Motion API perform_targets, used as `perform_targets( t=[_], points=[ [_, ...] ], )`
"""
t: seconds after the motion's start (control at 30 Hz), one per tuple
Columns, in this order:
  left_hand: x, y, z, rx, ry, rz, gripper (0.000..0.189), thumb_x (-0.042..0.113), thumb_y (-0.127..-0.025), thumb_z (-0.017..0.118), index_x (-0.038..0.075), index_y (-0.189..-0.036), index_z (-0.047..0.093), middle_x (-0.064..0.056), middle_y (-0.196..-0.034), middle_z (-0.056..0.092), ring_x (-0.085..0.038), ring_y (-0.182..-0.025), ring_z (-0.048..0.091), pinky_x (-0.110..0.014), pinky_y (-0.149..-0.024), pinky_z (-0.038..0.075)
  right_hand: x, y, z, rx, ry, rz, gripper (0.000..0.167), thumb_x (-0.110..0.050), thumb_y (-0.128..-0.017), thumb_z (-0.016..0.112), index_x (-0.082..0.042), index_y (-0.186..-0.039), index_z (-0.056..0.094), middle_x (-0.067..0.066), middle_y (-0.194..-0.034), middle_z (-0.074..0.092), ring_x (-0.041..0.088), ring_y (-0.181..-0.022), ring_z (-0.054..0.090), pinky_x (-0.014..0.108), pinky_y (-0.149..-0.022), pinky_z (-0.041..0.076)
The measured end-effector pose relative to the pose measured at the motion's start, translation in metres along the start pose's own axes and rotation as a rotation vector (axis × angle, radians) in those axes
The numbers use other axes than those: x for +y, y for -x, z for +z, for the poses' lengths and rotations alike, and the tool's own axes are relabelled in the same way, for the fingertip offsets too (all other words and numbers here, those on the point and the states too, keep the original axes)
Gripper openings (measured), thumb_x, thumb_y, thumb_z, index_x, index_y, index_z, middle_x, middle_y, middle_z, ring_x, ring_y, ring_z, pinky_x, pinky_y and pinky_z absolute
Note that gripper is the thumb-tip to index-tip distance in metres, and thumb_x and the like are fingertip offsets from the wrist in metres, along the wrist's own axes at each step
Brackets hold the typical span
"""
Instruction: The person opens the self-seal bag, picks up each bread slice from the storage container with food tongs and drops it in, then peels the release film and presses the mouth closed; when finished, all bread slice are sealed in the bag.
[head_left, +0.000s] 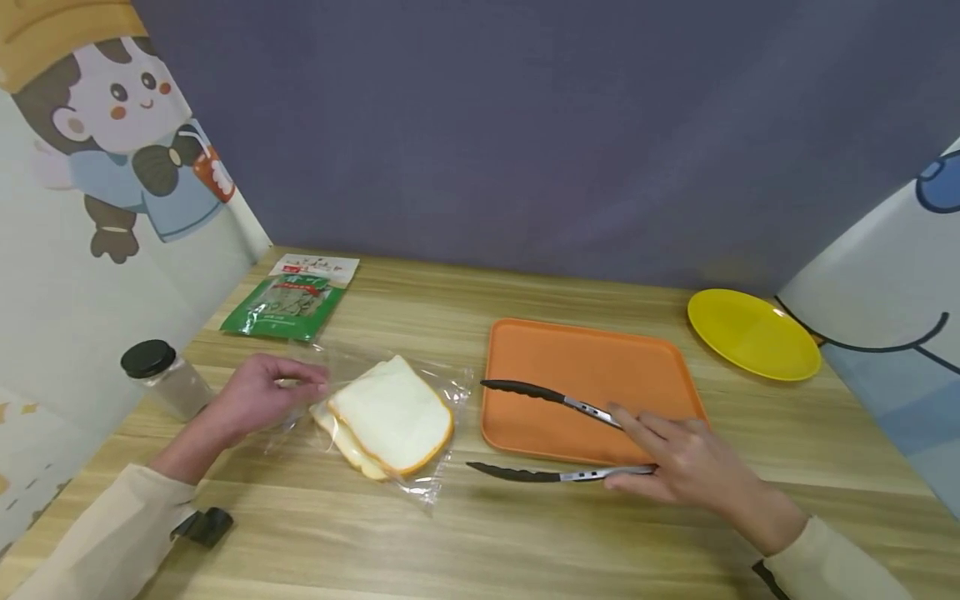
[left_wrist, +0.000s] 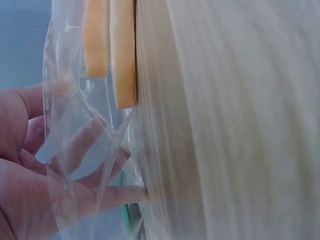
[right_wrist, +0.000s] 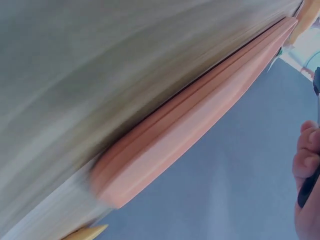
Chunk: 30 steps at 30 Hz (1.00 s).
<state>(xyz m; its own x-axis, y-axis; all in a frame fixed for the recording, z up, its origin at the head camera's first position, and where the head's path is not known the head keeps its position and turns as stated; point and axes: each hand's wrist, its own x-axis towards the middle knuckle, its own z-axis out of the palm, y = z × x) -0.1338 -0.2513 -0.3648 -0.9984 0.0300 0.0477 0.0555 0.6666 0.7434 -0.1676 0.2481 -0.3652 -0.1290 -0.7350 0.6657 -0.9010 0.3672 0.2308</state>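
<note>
Two slices of white bread (head_left: 397,412) lie overlapping in a clear plastic bag (head_left: 427,487) on the wooden table. At the bag's left end, my left hand (head_left: 262,396) pinches the film with thumb and forefinger together, while its other fingers (left_wrist: 117,196) spread downward behind the plastic in the left wrist view. My right hand (head_left: 675,458) grips a pair of tongs (head_left: 592,411) with black tips and metal arms. The tongs' tips are spread apart and point left toward the bag, empty between them. Part of the tongs' black end shows in the right wrist view.
Under the tongs' upper arm lies an orange tray (head_left: 577,350). A yellow plate (head_left: 753,333) is at the back right. A green-and-white food packet (head_left: 288,304) sits at the back left, and a clear jar with a black lid (head_left: 148,358) stands beside my left hand.
</note>
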Motion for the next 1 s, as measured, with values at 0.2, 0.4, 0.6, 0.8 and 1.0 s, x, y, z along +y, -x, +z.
perform_targets(
  t=[0.2, 0.4, 0.6, 0.8, 1.0],
  points=[
    [-0.001, 0.0, 0.0, 0.006, -0.004, 0.003, 0.018, 0.017, -0.084, 0.072, 0.003, -0.096, 0.074, -0.012, -0.111, 0.067, -0.031, -0.109, 0.057, -0.035, -0.085, 0.047, -0.003, 0.013, -0.024, 0.003, 0.042, 0.056, 0.071, -0.063, -0.091, 0.044, 0.002, -0.113, 0.062, -0.005, -0.063, 0.042, -0.003, -0.051, 0.017, 0.014, -0.036, 0.021],
    [0.0, 0.0, 0.001, 0.002, 0.005, 0.011, 0.017, 0.016, -0.085, 0.072, 0.003, -0.096, 0.074, -0.013, -0.111, 0.067, -0.032, -0.109, 0.057, -0.03, -0.082, 0.048, -0.003, 0.041, -0.052, -0.022, 0.063, 0.161, 0.068, -0.061, -0.092, 0.044, 0.001, -0.113, 0.063, -0.004, -0.066, 0.049, -0.006, -0.049, 0.023, 0.016, -0.035, 0.029],
    [-0.001, 0.0, -0.001, -0.001, 0.008, 0.017, 0.017, 0.017, -0.085, 0.072, 0.004, -0.095, 0.074, -0.013, -0.112, 0.066, -0.032, -0.11, 0.056, -0.021, -0.079, 0.047, 0.003, 0.08, -0.078, -0.075, 0.133, 0.297, 0.075, -0.066, -0.089, 0.043, 0.001, -0.115, 0.063, -0.007, -0.062, 0.043, -0.01, -0.047, 0.02, 0.015, -0.033, 0.022],
    [0.0, 0.0, -0.002, -0.011, 0.002, 0.013, 0.022, 0.021, -0.085, 0.073, 0.004, -0.098, 0.074, -0.012, -0.113, 0.066, -0.033, -0.111, 0.055, -0.021, -0.077, 0.048, 0.012, 0.126, -0.107, -0.179, 0.253, 0.509, 0.094, -0.076, -0.078, 0.044, 0.008, -0.118, 0.056, 0.01, -0.066, 0.051, 0.004, -0.038, 0.037, 0.019, -0.03, 0.027],
    [0.002, -0.001, -0.002, -0.014, 0.008, 0.01, 0.025, 0.022, -0.085, 0.073, 0.002, -0.099, 0.073, -0.013, -0.112, 0.066, -0.032, -0.112, 0.054, -0.02, -0.076, 0.048, 0.02, 0.166, -0.124, -0.086, 0.314, 0.674, 0.1, -0.075, -0.079, 0.045, 0.022, -0.1, 0.056, 0.019, -0.054, 0.049, 0.017, -0.034, 0.04, 0.021, -0.03, 0.026]
  ],
)
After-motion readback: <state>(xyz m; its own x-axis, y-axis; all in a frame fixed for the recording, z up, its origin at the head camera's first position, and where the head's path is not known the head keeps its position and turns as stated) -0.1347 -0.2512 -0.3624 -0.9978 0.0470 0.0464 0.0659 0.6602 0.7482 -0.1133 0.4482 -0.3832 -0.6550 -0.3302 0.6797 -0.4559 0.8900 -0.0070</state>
